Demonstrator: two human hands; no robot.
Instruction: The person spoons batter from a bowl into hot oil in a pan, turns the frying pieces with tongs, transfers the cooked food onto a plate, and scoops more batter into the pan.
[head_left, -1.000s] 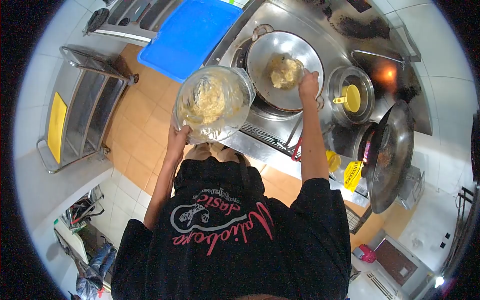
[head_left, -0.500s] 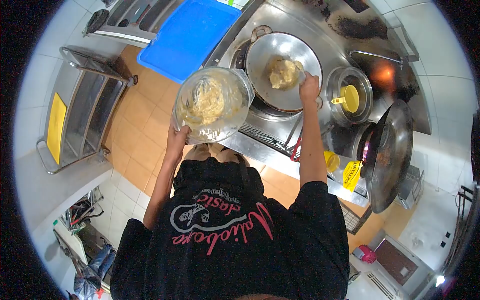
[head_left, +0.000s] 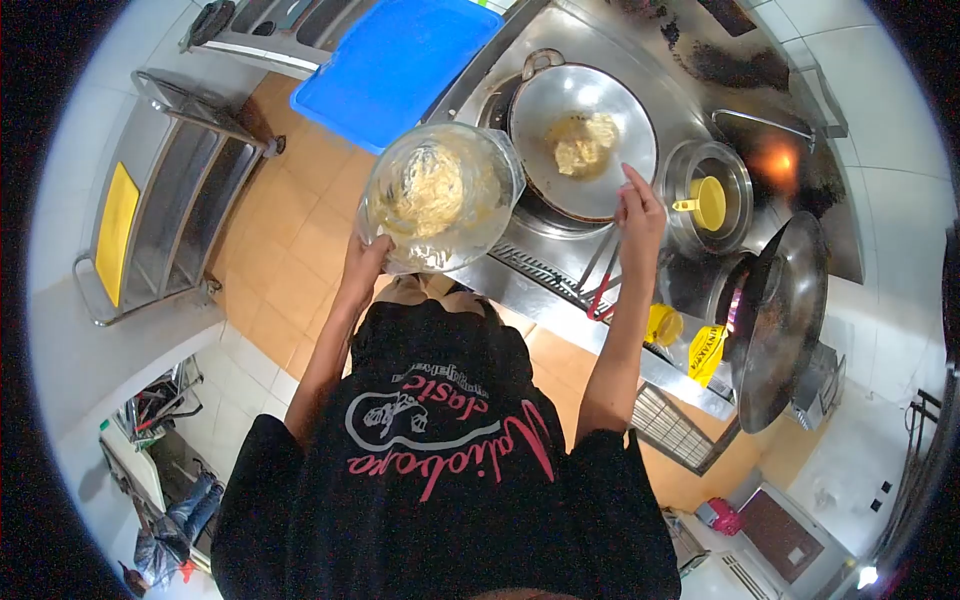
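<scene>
My left hand grips the near rim of a clear glass bowl, thumb over the edge. The bowl is tilted, with pale yellow batter inside and smeared on its wall. Right of it, a wide metal wok with loop handles sits on the stove. A lump of battered food lies in a little oil at its centre. My right hand hovers by the wok's right rim, index finger stretched out and the others partly curled. I see nothing held in it.
A blue tray is at the upper left. A yellow cup sits in a metal bowl right of the wok. Tongs with red handles, a yellow packet and a large dark wok over a flame are farther right.
My right hand has drawn back from the food towards the wok's right rim, its index finger now extended. The food stays in the wok. My left hand still holds the bowl.
</scene>
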